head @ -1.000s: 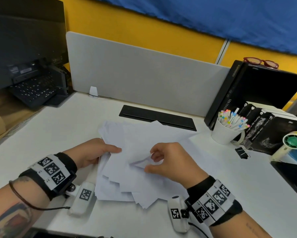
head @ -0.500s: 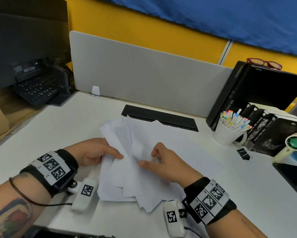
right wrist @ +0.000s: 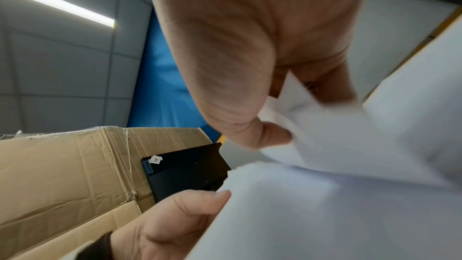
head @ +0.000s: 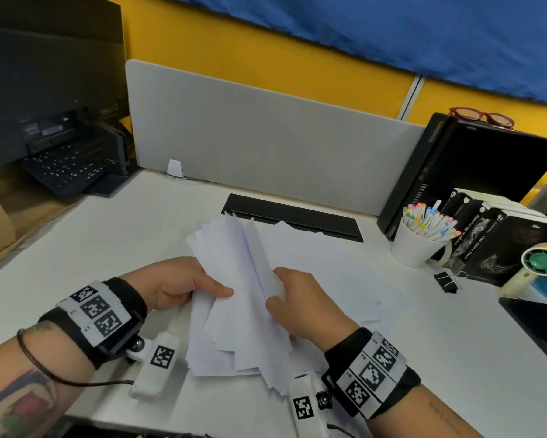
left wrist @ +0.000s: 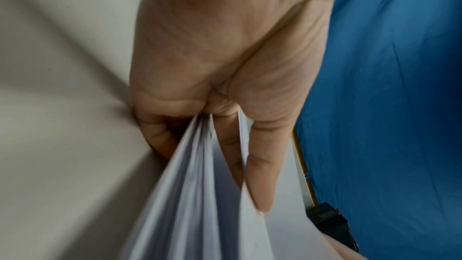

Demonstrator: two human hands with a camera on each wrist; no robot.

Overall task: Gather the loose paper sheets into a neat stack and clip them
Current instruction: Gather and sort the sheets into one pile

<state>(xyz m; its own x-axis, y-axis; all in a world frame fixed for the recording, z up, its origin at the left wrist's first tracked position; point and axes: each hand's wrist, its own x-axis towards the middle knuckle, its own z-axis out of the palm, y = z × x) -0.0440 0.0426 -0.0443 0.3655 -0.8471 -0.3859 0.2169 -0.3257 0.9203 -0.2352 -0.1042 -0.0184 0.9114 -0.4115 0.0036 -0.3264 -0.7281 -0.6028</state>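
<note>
A ragged bundle of white paper sheets is tilted up on edge at the middle of the white desk, its edges fanned and uneven. My left hand grips the bundle's left side, thumb on top; in the left wrist view the sheets run between its thumb and fingers. My right hand pinches the right-hand sheets between thumb and fingers. One more sheet lies flat to the right. A black binder clip sits on the desk at the right.
A grey divider panel closes the desk's far side, with a black cable tray before it. At the right stand a white cup of markers, black boxes and a tape roll. A cardboard box stands left.
The sheets, lying loosely spread on the desk a second ago, have been drawn together and raised on edge between both hands. The right hand has moved left, closer to the left hand.
</note>
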